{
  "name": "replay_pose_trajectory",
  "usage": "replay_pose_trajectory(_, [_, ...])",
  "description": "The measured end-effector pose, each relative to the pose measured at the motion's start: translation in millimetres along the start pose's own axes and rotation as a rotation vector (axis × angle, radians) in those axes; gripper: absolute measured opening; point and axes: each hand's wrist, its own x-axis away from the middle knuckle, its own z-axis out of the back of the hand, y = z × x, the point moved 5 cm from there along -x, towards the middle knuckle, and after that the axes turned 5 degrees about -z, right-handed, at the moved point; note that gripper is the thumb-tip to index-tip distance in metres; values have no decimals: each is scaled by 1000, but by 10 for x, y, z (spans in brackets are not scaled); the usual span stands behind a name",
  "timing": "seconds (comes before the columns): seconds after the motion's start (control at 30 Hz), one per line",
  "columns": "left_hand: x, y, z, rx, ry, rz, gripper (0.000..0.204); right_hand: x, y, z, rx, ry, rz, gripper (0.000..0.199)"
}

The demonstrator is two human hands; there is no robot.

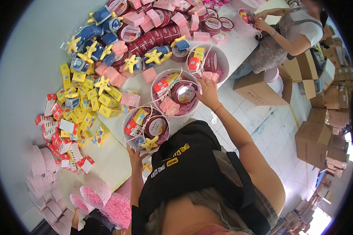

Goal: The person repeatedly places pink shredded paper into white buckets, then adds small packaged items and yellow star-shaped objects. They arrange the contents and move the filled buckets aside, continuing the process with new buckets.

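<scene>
My left hand (136, 156) is against the lower side of a round pink gift bucket (125, 137), gripping its wall. In this bucket lie a dark red round tin (156, 126), yellow and red small boxes and a yellow starfish plush (150, 143). My right hand (208, 94) holds the right rim of a second pink bucket (154, 101), its fingers at the edge. That one has a dark red tin (184, 92), red and yellow boxes, a pink packet (170, 106) and pink paper shreds. White cord handles cross both buckets. A third filled bucket (224, 64) stands farther back.
Piles of yellow boxes (94, 100), red-white packets (64, 143), starfish plushes (155, 56), pink boxes and dark red tins (155, 39) cover the table. Another person (276, 39) works at the far right. A co-worker's hand (75, 219) is near pink buckets lower left. Cartons (313, 139) stand right.
</scene>
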Motion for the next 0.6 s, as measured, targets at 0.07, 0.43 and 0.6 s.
replay_pose_trajectory(0.07, [-2, 33, -183, 20, -28, 11, 73, -124, 216, -66, 29, 0, -77, 54])
replay_pose_trajectory(0.43, [-614, 26, -1480, 130, -186, -97, 75, -1162, 1718, -36, 288, 83, -14, 56])
replay_pose_trajectory(0.6, [-632, 122, -1728, 257, -144, -152, 69, -1638, 1866, -2, 254, -120, 26, 49])
